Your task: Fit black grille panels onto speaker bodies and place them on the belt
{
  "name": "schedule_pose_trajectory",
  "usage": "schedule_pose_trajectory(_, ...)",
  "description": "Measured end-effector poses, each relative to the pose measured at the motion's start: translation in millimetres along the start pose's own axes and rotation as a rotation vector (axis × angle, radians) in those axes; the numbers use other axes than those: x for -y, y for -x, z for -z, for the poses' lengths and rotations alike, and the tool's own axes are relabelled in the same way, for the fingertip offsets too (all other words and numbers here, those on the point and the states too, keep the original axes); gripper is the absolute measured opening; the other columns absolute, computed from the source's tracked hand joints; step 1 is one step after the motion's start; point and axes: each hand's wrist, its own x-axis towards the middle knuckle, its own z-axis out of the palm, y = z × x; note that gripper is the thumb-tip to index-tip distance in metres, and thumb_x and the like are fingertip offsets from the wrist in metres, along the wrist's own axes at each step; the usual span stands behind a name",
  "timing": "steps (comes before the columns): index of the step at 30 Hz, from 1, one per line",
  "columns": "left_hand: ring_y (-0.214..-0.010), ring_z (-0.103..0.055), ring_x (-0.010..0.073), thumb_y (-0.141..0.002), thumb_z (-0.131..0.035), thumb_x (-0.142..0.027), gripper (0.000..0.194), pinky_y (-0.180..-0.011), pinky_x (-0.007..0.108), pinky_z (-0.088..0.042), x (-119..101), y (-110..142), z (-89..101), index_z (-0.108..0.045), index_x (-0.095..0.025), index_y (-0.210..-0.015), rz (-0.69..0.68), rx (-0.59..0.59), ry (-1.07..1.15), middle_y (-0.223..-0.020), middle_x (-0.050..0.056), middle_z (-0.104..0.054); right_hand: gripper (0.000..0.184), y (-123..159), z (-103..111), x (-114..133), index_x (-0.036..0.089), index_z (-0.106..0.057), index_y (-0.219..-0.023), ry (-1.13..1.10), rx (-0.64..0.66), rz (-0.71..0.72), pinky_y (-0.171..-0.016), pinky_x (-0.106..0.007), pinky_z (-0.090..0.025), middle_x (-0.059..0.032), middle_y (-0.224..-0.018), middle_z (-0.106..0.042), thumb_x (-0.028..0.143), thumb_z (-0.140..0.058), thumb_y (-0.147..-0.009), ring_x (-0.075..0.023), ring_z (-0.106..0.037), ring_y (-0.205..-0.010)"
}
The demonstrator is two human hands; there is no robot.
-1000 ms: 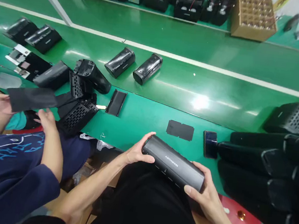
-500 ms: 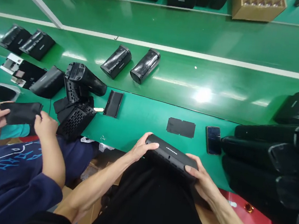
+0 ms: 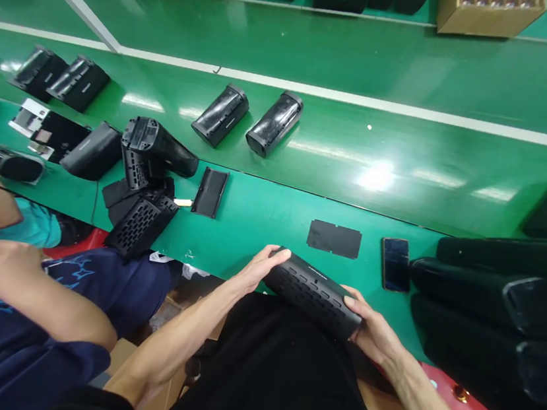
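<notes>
Left hand (image 3: pixel 263 269) clamping 1 end of a black bar speaker (image 3: pixel 312 294), held over the front edge of the green workbench (image 3: pixel 250 232); right hand (image 3: pixel 373 327) clamping the other end. Black sheet (image 3: pixel 334 239) and smartphone (image 3: pixel 394 264) lying beyond, apart.
</notes>
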Motion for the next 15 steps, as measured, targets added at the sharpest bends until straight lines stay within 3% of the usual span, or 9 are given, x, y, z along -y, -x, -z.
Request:
schedule_pose_trajectory(2,-0.129,-0.057,0.0338,-0.069,-0.078,-0.075,0.083,-0.106,0.043,-0.045,4,2,-8.0,-0.06,-0.024,-0.132,-0.086,0.02,0.228,-0.136,0.011,-0.065,0.048,-2,-3,-2,0.031,-0.061,-0.117,-0.055,0.016,0.072,-0.065,-0.041,-0.058,-0.0009,-0.097,-0.076,0.045,-0.082,-0.075,-0.0243,-0.071,-0.073)
schedule_pose_trajectory(4,-0.131,-0.055,0.0343,-0.062,-0.084,-0.074,0.094,-0.104,0.044,-0.047,8,6,-21.9,-0.056,-0.025,-0.138,-0.182,0.113,0.392,-0.143,0.012,-0.06,0.047,-6,-16,-8,0.029,-0.063,-0.116,-0.09,0.057,0.139,-0.076,-0.052,-0.058,-0.0059,-0.109,-0.077,0.056,-0.074,-0.079,-0.0312,-0.073,-0.089)
schedule_pose_trajectory(6,-0.13,-0.056,0.0361,-0.06,-0.089,-0.068,0.095,-0.105,0.046,-0.047,7,11,-34.0,-0.057,-0.023,-0.137,-0.277,0.253,0.435,-0.142,0.014,-0.061,0.056,-9,-33,-15,0.028,-0.064,-0.119,-0.101,0.149,0.181,-0.087,-0.061,-0.055,-0.0108,-0.12,-0.075,0.07,-0.063,-0.083,-0.0369,-0.072,-0.106)
schedule_pose_trajectory(8,-0.126,-0.059,0.0373,-0.066,-0.086,-0.066,0.087,-0.106,0.05,-0.045,-4,14,-35.3,-0.059,-0.02,-0.135,-0.364,0.348,0.403,-0.135,0.015,-0.065,0.062,-11,-47,-17,0.027,-0.065,-0.125,-0.044,0.282,0.201,-0.097,-0.063,-0.05,-0.0129,-0.134,-0.071,0.073,-0.061,-0.084,-0.0385,-0.067,-0.12)
schedule_pose_trajectory(11,-0.125,-0.06,0.0395,-0.07,-0.084,-0.061,0.081,-0.106,0.05,-0.045,-39,18,-14.2,-0.059,-0.018,-0.134,-0.469,0.43,0.148,-0.133,0.015,-0.066,0.068,-9,-50,-3,0.027,-0.063,-0.135,0.164,0.326,0.303,-0.106,-0.058,-0.046,-0.0134,-0.149,-0.06,0.063,-0.078,-0.078,-0.038,-0.061,-0.131)
schedule_pose_trajectory(15,-0.116,-0.065,0.0428,-0.056,-0.094,-0.056,0.089,-0.1,0.047,-0.047,-84,26,12.2,-0.064,-0.025,-0.134,-0.504,0.515,-0.6,-0.122,0.01,-0.072,0.092,2,-31,29,0.033,-0.052,-0.149,0.21,0.176,0.55,-0.108,-0.055,-0.045,-0.0112,-0.153,-0.055,0.076,-0.077,-0.072,-0.0379,-0.052,-0.139)
